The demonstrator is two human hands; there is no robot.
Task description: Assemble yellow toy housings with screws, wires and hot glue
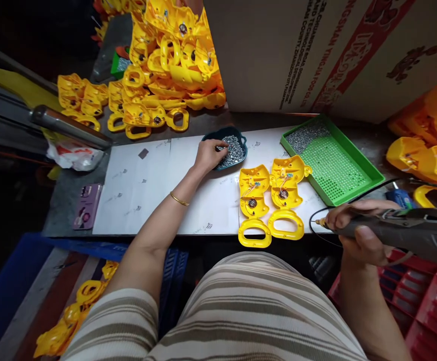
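My left hand (210,154) reaches into a dark teal dish (244,150) heaped with small silvery screws (232,151). Its thumb and fingers are pinched together over the screws, and what lies between them is too small to make out. Closed round the grey body of an electric screwdriver (402,231), my right hand (367,235) is at the right, the bit pointing left. Two yellow plastic housing halves (254,188) with ring handles lie side by side on the white board, their insides up, showing thin wires and a round speaker in each.
A green perforated tray (339,165) holding more screws stands right of the housings. Piles of yellow housings (181,65) fill the back. Behind the board rises a large cardboard box (297,55). A purple phone (86,206) and a metal cylinder (66,126) lie at the left.
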